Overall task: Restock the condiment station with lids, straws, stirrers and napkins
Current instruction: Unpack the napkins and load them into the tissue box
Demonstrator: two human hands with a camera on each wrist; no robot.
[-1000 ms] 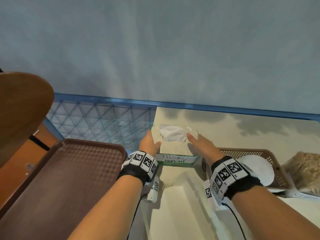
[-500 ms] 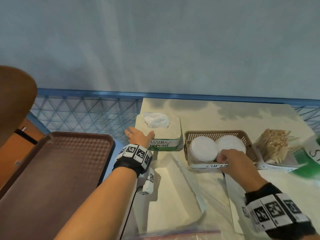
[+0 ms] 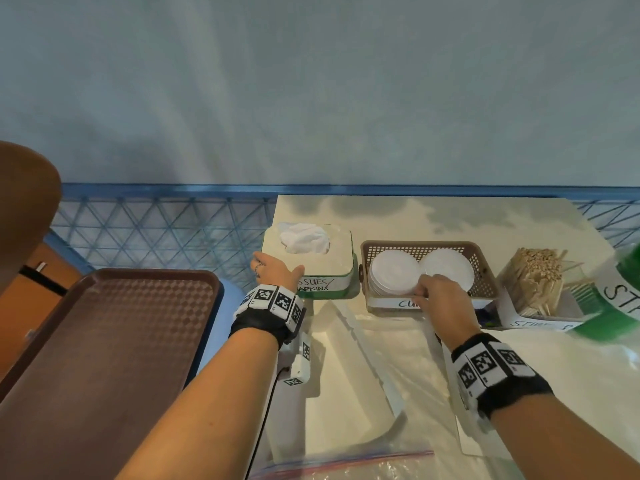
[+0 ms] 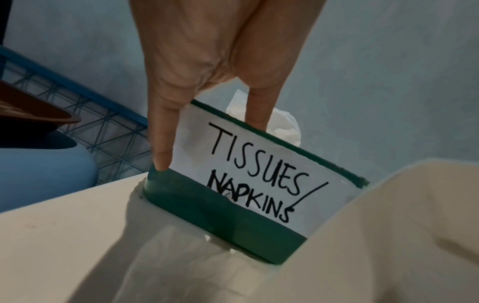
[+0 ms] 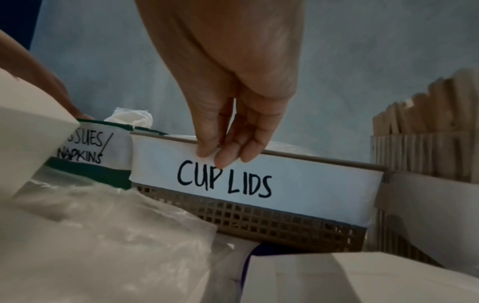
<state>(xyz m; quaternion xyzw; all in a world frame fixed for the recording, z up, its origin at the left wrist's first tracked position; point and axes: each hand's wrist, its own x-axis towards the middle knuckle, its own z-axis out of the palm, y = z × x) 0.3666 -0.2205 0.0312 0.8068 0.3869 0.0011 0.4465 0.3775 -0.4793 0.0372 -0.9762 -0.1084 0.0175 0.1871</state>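
Two hands are working side by side along the front of the condiment row, and the lid basket (image 3: 427, 249) is serving as the landmark. Immediately left of it, the napkin box (image 3: 337, 263) is being held at its near-left corner by the left hand (image 3: 275, 271), fingers curled over the edge. At the basket's near rim the right hand (image 5: 233, 141) is pinching the top edge, so it is the nearer hand to the lids (image 3: 394, 273) inside. Just right of the basket, the stirrers (image 3: 536, 275) are standing upright. The basket's long axis is running left to right, so any nudge probably goes along that line.
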